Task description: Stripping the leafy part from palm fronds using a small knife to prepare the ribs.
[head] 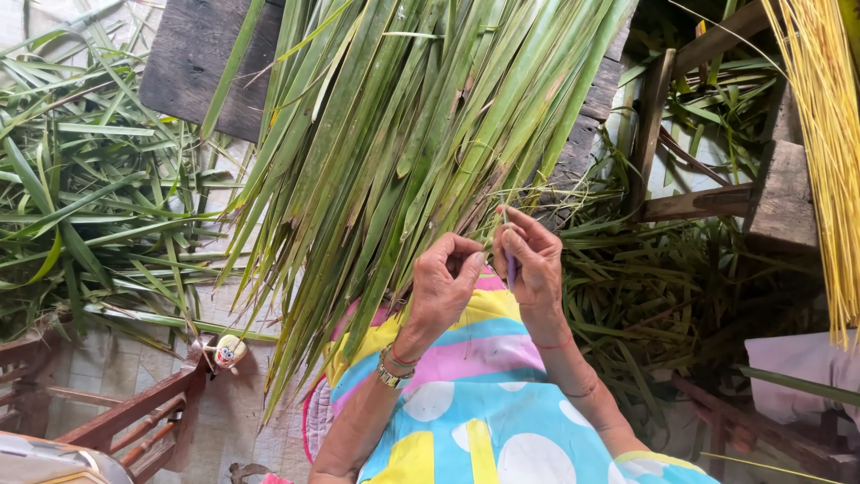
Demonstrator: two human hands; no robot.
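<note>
A big bundle of long green palm leaves (403, 134) lies across my lap, fanning down to the left. At its lower edge my left hand (443, 282) pinches a thin leaf strip between thumb and fingers. Beside it, my right hand (533, 260) grips a small purple-handled tool (510, 264), its thin tip pointing up at the leaves. The two hands almost touch. My lap is covered by bright cloth with blue, pink and yellow patches and white dots (484, 403).
Loose green leaves (90, 197) lie piled on the floor at left. A dark wooden board (193, 63) sits at the top, wooden frames (690, 179) at right, a wooden chair rail (134, 412) at lower left. Yellow dried strands (829, 134) hang at the far right.
</note>
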